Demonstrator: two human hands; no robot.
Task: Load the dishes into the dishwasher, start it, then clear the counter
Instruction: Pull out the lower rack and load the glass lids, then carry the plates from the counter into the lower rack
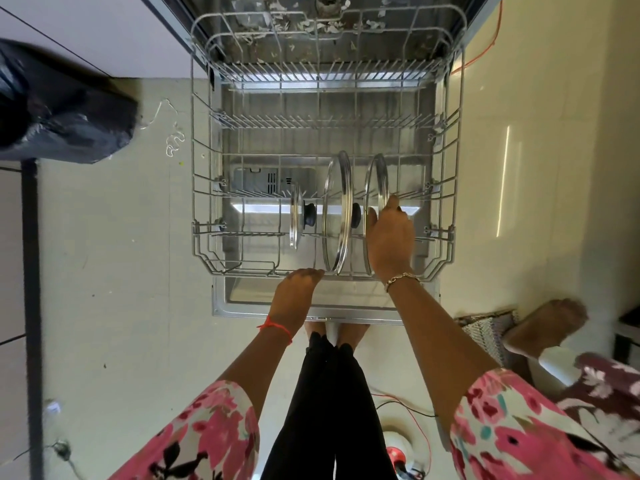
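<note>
- Far left, a black bag (pixel 62 109) lies on the floor, well apart from the job. No surface with dishes on it is in view, so you cannot tell how much is left to bring over.
- The rack (pixel 242 270) is pulled right out over the open door (pixel 346 299) of the dishwasher (pixel 311 29). Most of its rows stand bare, so loading looks to be at an early stage.
- The small lid (pixel 294 220) is already placed: it stands on edge in the front part of the rack, knob to the right, and no hand touches it.
- Your left hand (pixel 294 292) is at the front rail of the rack, its fingers (pixel 313 271) bent down onto the wire. Whether they close round the rail you cannot tell.
- The large lid (pixel 337 209) is also placed, upright just right of the small one.
- The third lid (pixel 376 181) stands on edge just beside the large lid, in the rack but not yet let go.
- Your right hand (pixel 389 240) pinches the rim of the third lid, thumb on its left face and fingers (pixel 394 204) on its right.
- Left to do, by this view: release that lid, load whatever else waits, push the rack in, shut the door, start the machine, then clear the surface.
</note>
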